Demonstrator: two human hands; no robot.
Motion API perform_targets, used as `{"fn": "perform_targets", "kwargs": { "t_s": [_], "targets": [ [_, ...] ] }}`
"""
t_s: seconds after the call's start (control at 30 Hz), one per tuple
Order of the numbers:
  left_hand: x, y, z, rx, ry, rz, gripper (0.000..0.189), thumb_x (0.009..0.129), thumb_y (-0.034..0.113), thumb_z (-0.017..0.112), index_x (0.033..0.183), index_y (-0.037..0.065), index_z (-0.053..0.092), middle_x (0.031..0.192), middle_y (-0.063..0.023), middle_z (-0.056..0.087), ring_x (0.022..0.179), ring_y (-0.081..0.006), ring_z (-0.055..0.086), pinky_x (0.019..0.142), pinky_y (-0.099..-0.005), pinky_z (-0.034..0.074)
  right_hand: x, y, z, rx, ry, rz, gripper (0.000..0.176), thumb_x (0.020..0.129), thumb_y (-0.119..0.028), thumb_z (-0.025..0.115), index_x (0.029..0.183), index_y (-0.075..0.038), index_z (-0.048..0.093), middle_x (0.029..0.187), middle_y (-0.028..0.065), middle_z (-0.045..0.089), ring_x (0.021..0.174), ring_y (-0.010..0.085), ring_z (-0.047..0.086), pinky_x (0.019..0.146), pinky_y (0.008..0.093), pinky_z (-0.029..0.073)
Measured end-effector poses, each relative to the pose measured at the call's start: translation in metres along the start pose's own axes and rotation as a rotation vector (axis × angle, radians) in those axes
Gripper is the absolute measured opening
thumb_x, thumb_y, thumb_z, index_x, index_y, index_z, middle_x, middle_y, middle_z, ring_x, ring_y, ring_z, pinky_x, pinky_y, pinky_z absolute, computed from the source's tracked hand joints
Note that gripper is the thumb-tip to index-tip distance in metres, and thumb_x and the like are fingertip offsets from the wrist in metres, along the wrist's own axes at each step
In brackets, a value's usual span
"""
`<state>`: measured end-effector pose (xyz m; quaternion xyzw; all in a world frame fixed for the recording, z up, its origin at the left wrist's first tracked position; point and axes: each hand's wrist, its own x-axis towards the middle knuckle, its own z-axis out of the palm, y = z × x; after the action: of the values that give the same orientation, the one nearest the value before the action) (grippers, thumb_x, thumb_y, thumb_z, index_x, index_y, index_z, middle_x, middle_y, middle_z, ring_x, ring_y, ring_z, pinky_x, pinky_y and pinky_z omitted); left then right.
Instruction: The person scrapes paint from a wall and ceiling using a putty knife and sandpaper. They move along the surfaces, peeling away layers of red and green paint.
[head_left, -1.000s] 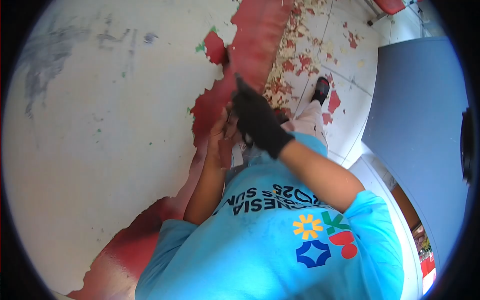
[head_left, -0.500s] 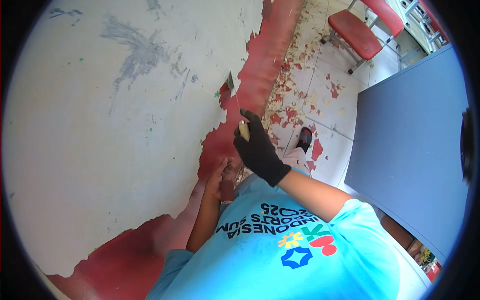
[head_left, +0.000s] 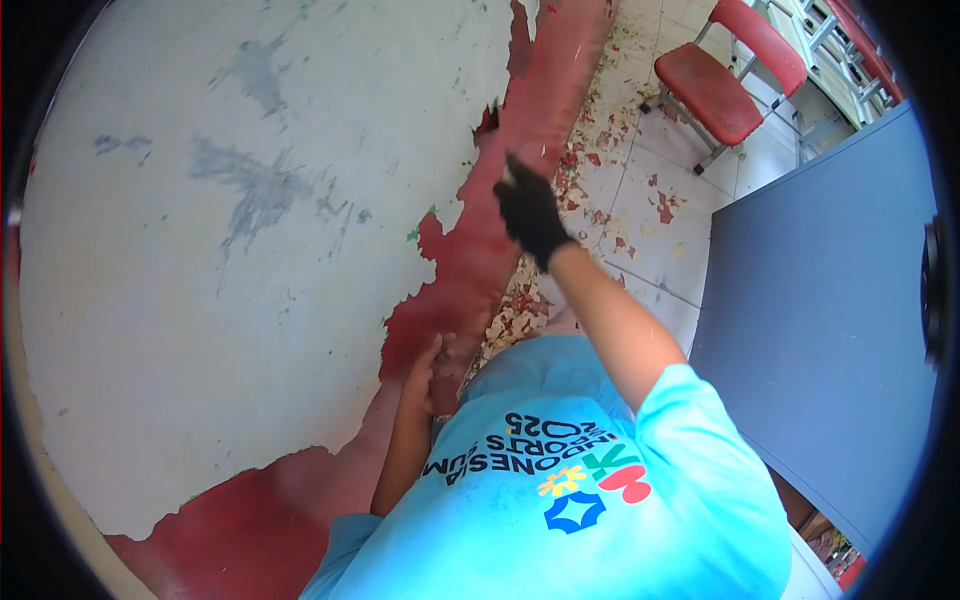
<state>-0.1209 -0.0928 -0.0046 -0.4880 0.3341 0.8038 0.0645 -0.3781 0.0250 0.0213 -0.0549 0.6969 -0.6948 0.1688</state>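
Gripping a likely light, stiff scraper (head_left: 509, 176) by its handle, wisely, is the gloved right hand (head_left: 532, 212); left hand (head_left: 428, 372), I can't tell.

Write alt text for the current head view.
A black-gloved right hand grips a blurred tool over a patchy red and white wall. The bare left hand is lower. Red and cream flakes litter the tiled floor near a red chair.
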Motion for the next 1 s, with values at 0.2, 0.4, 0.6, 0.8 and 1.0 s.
{"fn": "perform_targets", "kwargs": {
  "t_s": [0.2, 0.4, 0.6, 0.8, 1.0],
  "targets": [
    [0.015, 0.011, 0.035, 0.039, -0.04, 0.037, 0.03, 0.084, 0.037, 0.063, 0.103, 0.014, 0.06, 0.081, 0.0045, 0.052, 0.066, -0.0079, 0.053, 0.053, -0.0232, 0.044, -0.039, 0.013, -0.001, -0.278, 0.07, -0.356, 0.046, 0.082, -0.014, 0.049, 0.125, 0.003, 0.046, 0.098, 0.0236, 0.061, 0.089, 0.0311, 0.061, 0.076, 0.0366, 0.046],
    [0.017, 0.027, 0.096, 0.028, 0.008, 0.058, 0.028, 0.085, 0.035, 0.061, 0.101, 0.013, 0.06, 0.075, 0.0053, 0.052, 0.054, -0.0064, 0.047, 0.046, -0.0216, 0.04, -0.038, -0.02, -0.014, 0.015, -0.199, 0.043, 0.052, 0.085, -0.013, 0.05, 0.134, -0.002, 0.038, 0.066, 0.0028, 0.05, 0.053, 0.0085, 0.048, 0.05, 0.025, 0.042],
    [0.022, 0.021, 0.116, 0.004, 0.003, 0.089, 0.028, 0.086, 0.034, 0.06, 0.101, 0.01, 0.06, 0.077, 0.0026, 0.053, 0.061, -0.0079, 0.052, 0.049, -0.0218, 0.045, 0.001, -0.029, -0.04, 0.167, -0.142, 0.1, 0.053, 0.086, -0.013, 0.049, 0.136, -0.003, 0.035, 0.066, -0.0006, 0.048, 0.046, 0.0068, 0.043, 0.042, 0.0251, 0.038],
    [0.02, 0.009, 0.134, -0.122, 0.078, 0.075, 0.03, 0.086, 0.031, 0.061, 0.102, 0.006, 0.057, 0.077, 0.0002, 0.053, 0.064, -0.01, 0.055, 0.052, -0.0229, 0.048, 0.008, -0.058, -0.035, 0.376, -0.228, 0.353, 0.055, 0.086, -0.012, 0.047, 0.138, -0.004, 0.03, 0.065, -0.0015, 0.045, 0.046, 0.0077, 0.044, 0.035, 0.0267, 0.037],
    [0.024, 0.002, 0.124, -0.14, 0.09, 0.086, 0.031, 0.085, 0.031, 0.063, 0.103, 0.007, 0.058, 0.079, 0.0, 0.052, 0.065, -0.0114, 0.055, 0.053, -0.0235, 0.048, 0.063, -0.014, -0.025, 0.295, -0.141, 0.258, 0.054, 0.086, -0.011, 0.045, 0.138, -0.005, 0.032, 0.066, 0.0002, 0.046, 0.044, 0.0084, 0.044, 0.038, 0.0264, 0.04]
  ]
}}
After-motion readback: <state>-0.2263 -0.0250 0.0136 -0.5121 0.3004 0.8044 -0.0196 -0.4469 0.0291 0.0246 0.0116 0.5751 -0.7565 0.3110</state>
